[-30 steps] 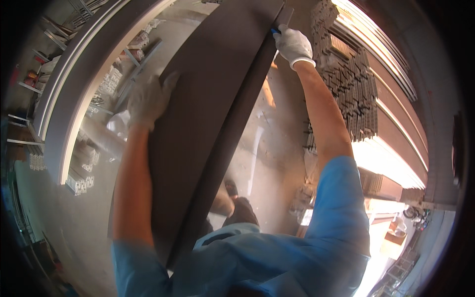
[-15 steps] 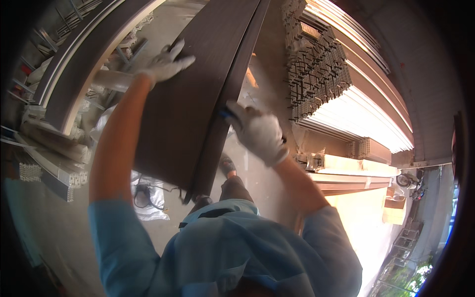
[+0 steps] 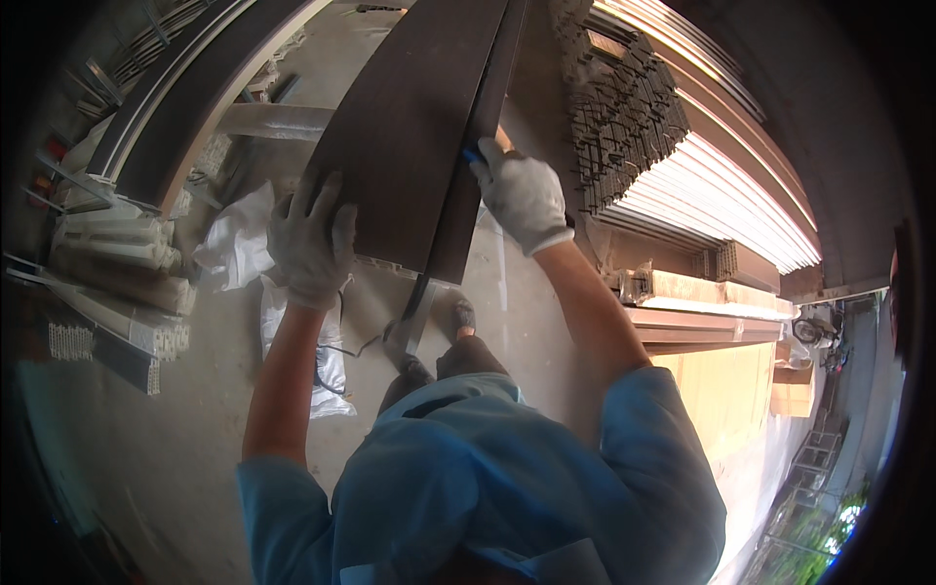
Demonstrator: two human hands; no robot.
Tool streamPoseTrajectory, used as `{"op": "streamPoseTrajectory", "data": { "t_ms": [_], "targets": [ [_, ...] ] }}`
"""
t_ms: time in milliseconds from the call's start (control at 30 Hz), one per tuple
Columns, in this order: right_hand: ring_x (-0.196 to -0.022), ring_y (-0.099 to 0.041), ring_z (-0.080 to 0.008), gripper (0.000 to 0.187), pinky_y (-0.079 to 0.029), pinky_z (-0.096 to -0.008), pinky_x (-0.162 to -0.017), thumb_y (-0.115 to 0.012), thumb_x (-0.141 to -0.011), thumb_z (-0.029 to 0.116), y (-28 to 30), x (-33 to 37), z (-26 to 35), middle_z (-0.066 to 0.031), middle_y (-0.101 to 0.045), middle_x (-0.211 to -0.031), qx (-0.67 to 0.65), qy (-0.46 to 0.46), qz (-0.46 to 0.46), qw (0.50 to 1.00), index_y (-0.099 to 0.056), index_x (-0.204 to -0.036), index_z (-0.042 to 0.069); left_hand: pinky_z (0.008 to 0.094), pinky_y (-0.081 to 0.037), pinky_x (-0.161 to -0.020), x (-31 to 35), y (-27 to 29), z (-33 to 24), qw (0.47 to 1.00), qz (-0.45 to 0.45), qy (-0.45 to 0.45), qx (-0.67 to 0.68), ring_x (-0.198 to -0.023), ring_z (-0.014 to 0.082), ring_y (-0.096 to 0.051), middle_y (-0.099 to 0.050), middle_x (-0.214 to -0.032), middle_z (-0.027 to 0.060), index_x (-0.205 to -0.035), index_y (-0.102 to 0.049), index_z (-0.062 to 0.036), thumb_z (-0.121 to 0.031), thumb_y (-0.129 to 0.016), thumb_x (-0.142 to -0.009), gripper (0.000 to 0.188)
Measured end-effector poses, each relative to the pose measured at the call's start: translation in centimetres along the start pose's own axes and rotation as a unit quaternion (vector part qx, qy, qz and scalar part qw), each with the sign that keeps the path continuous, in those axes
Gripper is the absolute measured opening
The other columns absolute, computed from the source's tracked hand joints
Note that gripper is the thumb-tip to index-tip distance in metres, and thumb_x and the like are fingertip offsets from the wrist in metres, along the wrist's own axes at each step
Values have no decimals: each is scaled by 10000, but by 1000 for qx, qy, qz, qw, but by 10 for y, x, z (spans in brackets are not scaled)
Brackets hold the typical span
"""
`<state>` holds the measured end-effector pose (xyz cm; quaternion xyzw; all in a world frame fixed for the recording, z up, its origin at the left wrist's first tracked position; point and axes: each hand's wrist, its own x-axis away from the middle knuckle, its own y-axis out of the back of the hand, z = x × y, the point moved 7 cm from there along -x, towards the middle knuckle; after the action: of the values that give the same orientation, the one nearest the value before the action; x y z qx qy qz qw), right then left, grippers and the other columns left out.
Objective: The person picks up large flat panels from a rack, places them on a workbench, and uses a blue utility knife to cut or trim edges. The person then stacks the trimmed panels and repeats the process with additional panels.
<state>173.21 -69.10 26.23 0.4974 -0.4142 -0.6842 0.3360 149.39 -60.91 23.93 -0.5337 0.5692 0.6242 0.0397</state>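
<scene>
A long dark brown panel (image 3: pixel 409 127) stretches away in front of me, with a narrow brown strip (image 3: pixel 458 219) along its right side and a dark gap between them. My left hand (image 3: pixel 312 239), in a pale work glove, is at the panel's near left corner, fingers spread and pointing away. My right hand (image 3: pixel 526 200), also gloved, is closed at the strip's right edge. From its fingers pokes the blue tip of a small tool (image 3: pixel 472 155); the rest is hidden, so its kind does not show.
White plastic sacks (image 3: pixel 239 239) lie on the floor at left, one with a dark cord. Brown boards (image 3: pixel 185 117) and pale hollow profiles (image 3: pixel 117 239) are stacked far left. At right rise stacked profiles (image 3: pixel 624 127), above wrapped bundles (image 3: pixel 712 292) and a cardboard box (image 3: pixel 792 390).
My left hand has come back toward me from over the panel to its near left corner. The right hand, still holding the blue-tipped tool, has moved farther away along the strip.
</scene>
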Motion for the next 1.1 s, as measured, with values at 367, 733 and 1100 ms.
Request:
{"op": "streamPoseTrajectory", "data": {
  "t_ms": [367, 733, 1100],
  "targets": [
    [-824, -699, -325, 421, -560, -432, -711, -654, -899, 310, 23, 146, 115, -156, -688, -891, -222, 147, 243, 933, -582, -1236, 67, 475, -473, -939, 0, -2, 1, 1000, 20, -12, 1, -1073, 392, -605, -619, -1288, 171, -1243, -662, -104, -349, -522, -959, 401],
    [-849, -614, -96, 383, -520, -265, -764, -764, -823, 42, 60, 123, 48, -22, -644, -963, -629, -100, 77, 767, -558, -1147, 35, 286, -493, -699, 86, 43, -103, 832, 243, 124, 483, -816, 115, -601, -633, -970, 66, -1233, -548, 29, -124, -674, -927, 364],
    [-863, -689, -324, 403, -537, -427, -767, -626, -955, 293, 23, 191, 38, -156, -670, -1017, -235, 89, 469, 846, -538, -1310, 122, 388, -509, -628, 123, 33, -115, 833, 403, 0, 380, -641, 320, -664, -669, -717, 120, -1011, -654, -49, -262, -723, -881, 259]
  ]
}}
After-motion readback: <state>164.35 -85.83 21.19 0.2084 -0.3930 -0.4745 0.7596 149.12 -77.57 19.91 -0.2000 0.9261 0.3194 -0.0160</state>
